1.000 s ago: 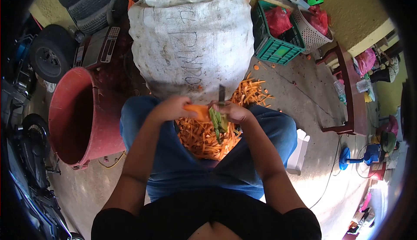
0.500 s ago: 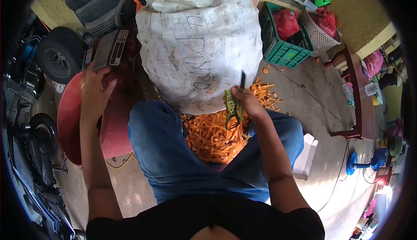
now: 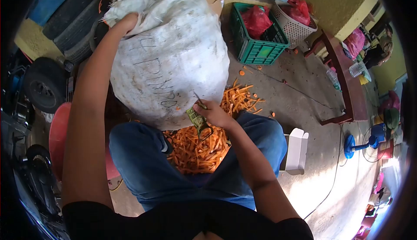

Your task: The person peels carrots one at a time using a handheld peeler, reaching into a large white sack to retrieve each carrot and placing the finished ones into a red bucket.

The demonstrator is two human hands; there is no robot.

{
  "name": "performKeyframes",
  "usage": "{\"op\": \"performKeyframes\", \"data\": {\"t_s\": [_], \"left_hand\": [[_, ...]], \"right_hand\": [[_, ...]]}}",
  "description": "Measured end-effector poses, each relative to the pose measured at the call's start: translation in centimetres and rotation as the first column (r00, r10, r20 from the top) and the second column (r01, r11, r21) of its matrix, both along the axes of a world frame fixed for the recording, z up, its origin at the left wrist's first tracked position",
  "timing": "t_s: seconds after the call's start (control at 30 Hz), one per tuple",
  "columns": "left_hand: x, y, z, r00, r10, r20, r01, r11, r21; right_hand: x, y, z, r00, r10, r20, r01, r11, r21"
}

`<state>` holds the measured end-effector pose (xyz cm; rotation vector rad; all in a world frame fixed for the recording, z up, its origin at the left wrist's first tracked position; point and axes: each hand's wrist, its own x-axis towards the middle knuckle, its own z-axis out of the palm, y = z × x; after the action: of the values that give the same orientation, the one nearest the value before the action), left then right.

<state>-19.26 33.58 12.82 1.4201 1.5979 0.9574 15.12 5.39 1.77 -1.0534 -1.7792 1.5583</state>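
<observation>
We record one white sack [image 3: 173, 62], left hand [image 3: 129, 21] at its upper-left corner; one green tool [image 3: 196, 118] in right hand [image 3: 213, 113]; orange strips [image 3: 191, 153] beneath.

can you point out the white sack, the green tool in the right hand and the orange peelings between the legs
White sack [image 3: 173, 57]: head view, on the middle of its bulging side
Green tool [image 3: 196, 117]: head view, on its green body
Orange peelings [image 3: 195, 151]: head view, on the middle of the heap

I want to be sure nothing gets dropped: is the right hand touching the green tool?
Touching. The head view shows the right hand holding the green tool, its upper part in the fingers, above the orange peelings.
</observation>
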Motion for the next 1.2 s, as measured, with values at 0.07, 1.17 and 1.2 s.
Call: {"op": "performKeyframes", "data": {"t_s": [0.07, 1.17, 1.2], "left_hand": [[3.7, -3.5, 1.2, 0.688, -0.211, -0.694, 0.179, 0.977, -0.120], [0.7, -1.0, -3.6, 0.890, -0.043, -0.454, -0.002, 0.995, -0.098], [2.8, -3.7, -0.6, 0.971, -0.071, -0.228, 0.005, 0.961, -0.275]], "right_hand": [[0.3, 0.1, 0.0, 0.999, -0.001, 0.035, 0.000, 0.999, 0.032], [-0.5, -0.3, 0.6, 0.929, 0.048, 0.367, -0.146, 0.959, 0.244], [-0.3, -0.1, 0.7, 0.920, 0.043, 0.390, -0.137, 0.966, 0.217]]}}
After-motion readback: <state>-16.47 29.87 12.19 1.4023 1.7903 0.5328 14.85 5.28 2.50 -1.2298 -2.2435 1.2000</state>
